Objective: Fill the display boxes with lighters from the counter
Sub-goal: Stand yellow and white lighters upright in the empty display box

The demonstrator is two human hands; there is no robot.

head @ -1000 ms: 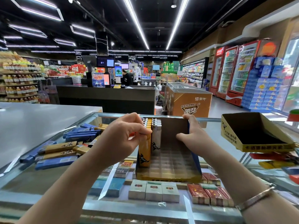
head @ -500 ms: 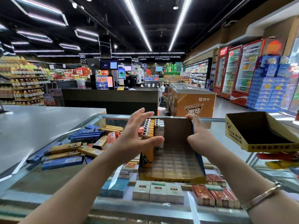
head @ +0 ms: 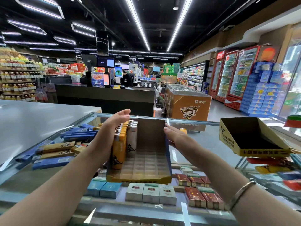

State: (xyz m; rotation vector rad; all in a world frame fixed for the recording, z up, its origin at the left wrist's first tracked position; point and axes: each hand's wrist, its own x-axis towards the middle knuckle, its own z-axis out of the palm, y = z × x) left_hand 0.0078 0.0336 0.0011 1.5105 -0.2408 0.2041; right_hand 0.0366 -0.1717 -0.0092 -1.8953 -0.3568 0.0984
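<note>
Glass counter (head: 211, 144) carries a display box (head: 146, 163) between the two hands, with a second, empty display box (head: 249, 137) well off to the right of the right hand. Left hand (head: 110, 129) lies flat, fingers straight, against the upright lighters (head: 122, 141) filling the box's left side; right hand (head: 177, 136) grips the box's right wall. Loose packs of lighters (head: 53, 149) lie on the glass left of the left hand.
</note>
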